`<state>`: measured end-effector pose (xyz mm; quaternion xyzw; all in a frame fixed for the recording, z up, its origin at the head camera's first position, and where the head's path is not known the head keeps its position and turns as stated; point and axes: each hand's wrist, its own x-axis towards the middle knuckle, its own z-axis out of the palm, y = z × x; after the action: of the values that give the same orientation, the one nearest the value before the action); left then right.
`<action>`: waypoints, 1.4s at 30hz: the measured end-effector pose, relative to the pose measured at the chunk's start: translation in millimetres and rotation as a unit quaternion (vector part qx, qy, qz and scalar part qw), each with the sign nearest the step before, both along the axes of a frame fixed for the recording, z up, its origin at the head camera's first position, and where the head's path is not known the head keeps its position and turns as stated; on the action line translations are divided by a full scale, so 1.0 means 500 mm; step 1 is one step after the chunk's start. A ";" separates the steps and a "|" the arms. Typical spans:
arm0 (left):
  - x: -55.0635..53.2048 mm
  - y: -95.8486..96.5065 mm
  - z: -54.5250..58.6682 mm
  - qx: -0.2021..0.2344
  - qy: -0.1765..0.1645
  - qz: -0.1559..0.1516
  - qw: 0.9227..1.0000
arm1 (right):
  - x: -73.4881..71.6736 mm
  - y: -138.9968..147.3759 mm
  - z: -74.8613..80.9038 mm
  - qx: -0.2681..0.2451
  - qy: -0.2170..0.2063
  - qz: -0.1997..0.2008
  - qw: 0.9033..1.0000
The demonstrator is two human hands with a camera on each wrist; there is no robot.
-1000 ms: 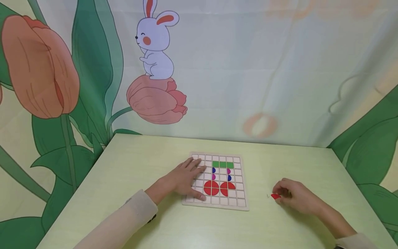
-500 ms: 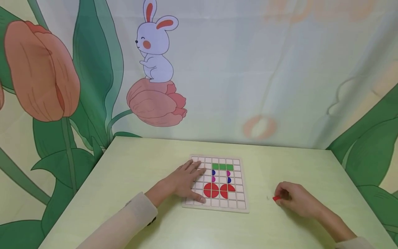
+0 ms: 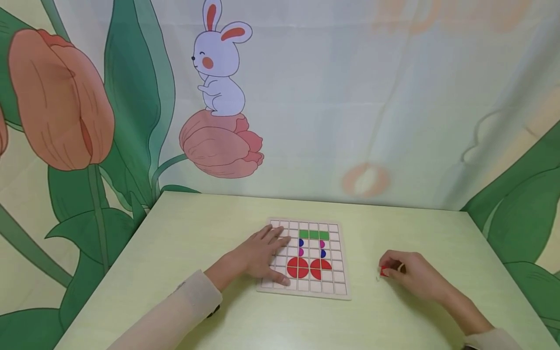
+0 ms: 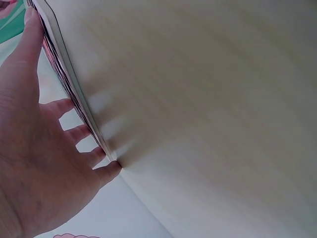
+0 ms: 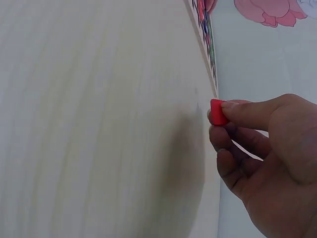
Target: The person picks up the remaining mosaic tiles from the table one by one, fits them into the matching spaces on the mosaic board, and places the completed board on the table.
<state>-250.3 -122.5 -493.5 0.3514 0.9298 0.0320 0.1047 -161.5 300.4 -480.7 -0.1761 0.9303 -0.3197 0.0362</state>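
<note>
A square wooden grid board [image 3: 340,288] lies on the table. Set in it are a row of green squares [image 3: 314,235], small blue and magenta half-discs [image 3: 322,244], a full red circle [image 3: 297,267] of quarter pieces and a red circle [image 3: 316,265] whose lower right quarter cell is bare. My left hand [image 3: 262,253] rests with spread fingers on the board's left side, covering part of it. Right of the board, my right hand [image 3: 411,274] pinches a small red tile [image 5: 216,113] between thumb and fingertips, just above the table. Its far side is hidden by the fingers.
The pale table [image 3: 210,311] extends around the board. A small faint mark [image 3: 377,279] shows on it below the red tile. Behind the table hangs a printed cloth [image 3: 306,121] with tulips and a white rabbit.
My right hand has moved slightly left and away from me with the red tile, which shows at a different angle. The left hand and the board stay as they were.
</note>
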 end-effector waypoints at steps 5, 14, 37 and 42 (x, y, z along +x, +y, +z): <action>-0.001 -0.001 -0.004 -0.003 0.002 -0.001 1.000 | -0.018 -0.044 0.006 -0.037 -0.009 0.004 0.999; -0.003 0.003 -0.002 -0.004 0.001 -0.003 1.000 | -0.044 -0.147 0.003 -0.060 -0.007 0.013 0.998; -0.003 0.000 0.003 -0.001 -0.002 -0.003 1.000 | -0.037 -0.235 -0.035 -0.057 -0.034 0.008 0.998; -0.003 0.000 -0.003 -0.003 -0.001 -0.002 1.000 | -0.035 -0.239 -0.035 -0.045 -0.033 0.002 0.998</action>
<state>-251.7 -122.6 -495.0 0.3530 0.9291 0.0294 0.1067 -178.7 180.9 -498.3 -0.1683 0.9130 -0.3667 0.0596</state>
